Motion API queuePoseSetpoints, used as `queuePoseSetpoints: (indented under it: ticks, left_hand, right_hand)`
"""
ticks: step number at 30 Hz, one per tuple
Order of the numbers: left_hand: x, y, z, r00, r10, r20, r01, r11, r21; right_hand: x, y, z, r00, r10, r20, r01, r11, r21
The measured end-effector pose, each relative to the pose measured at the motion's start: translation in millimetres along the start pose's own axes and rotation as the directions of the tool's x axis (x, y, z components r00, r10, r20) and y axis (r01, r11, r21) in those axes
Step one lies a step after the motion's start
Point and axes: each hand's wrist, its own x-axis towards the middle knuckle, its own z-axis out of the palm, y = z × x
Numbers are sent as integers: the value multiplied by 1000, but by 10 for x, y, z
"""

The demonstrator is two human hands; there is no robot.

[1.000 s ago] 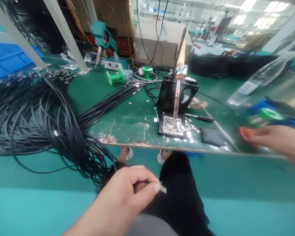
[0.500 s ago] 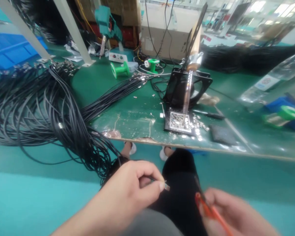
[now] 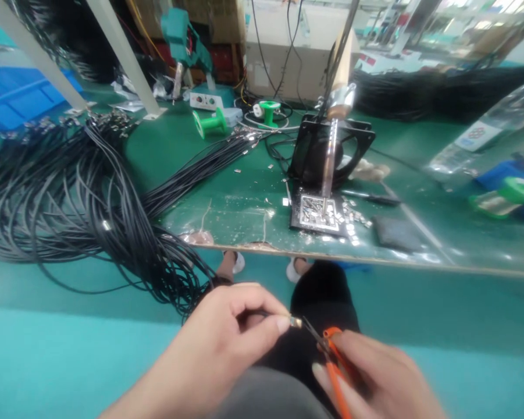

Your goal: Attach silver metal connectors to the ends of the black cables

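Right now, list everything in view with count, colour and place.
Plug: one, metallic, lower middle
Hand tool: one, orange-handled, beside plug
Cables: many, black, left
Bench: one, green, middle
Bin: one, blue, far left
Spools: three, green, back and right
Fan: one, black, centre
Soldering iron: one, tan-handled, before fan
Metal bits: many, silvery, near iron
Bottle: one, clear, right
Box: one, beige, back
Machine: one, teal, back left
Left hand: one, bare, holding plug
Right hand: one, bare, holding tool

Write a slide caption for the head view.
At a green workbench, the left hand pinches a cable end, the right hand holding an orange-handled tool nearby.
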Motion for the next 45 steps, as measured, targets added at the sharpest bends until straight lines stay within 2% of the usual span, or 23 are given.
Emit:
queuePoseSetpoints:
  ticks: [3,7,10,12,18,21,26,32,38,41,45]
  left_hand:
    - [-6,6,22,1000,-12,-15,12,1000,12]
    - [-10,-12,38,998,-56,-29,57,997,45]
    - [-8,-35,18,1000,-18,-18,18,1000,13]
    - [-7,-48,3,1000,9,-19,-9,1000,-21]
    - [-32,-81,13,996,-39,-78,31,995,-90]
    - [-34,-88,20,997,-38,-72,32,995,-90]
    - [-14,-86,28,992,-53,-112,43,995,-93]
    - [-43,-131,92,971,-108,-215,63,976,-206]
    - [-43,-104,148,932,-112,-346,2,953,-304]
    - [-40,-96,159,928,-97,-361,-21,950,-310]
    - [-44,-106,152,940,-109,-325,11,957,-289]
  right_hand:
    - [13,35,-39,999,-33,-5,33,996,-85]
    - [34,60,-31,999,-27,17,28,994,-109]
    - [55,54,-18,1000,-16,14,17,994,-105]
    - [64,44,-27,1000,-12,14,13,996,-93]
    - [54,72,-50,999,23,-40,-23,1000,2]
    - [56,92,-37,997,32,-71,-29,998,50]
    - [96,68,-37,999,49,-8,-49,996,70]
    - [135,-8,5,995,99,8,-99,987,124]
    - [249,-182,141,983,70,-168,-46,989,141]
    - [287,-215,178,979,78,-186,-48,986,162]
    - [300,-191,146,986,106,-125,-84,981,174]
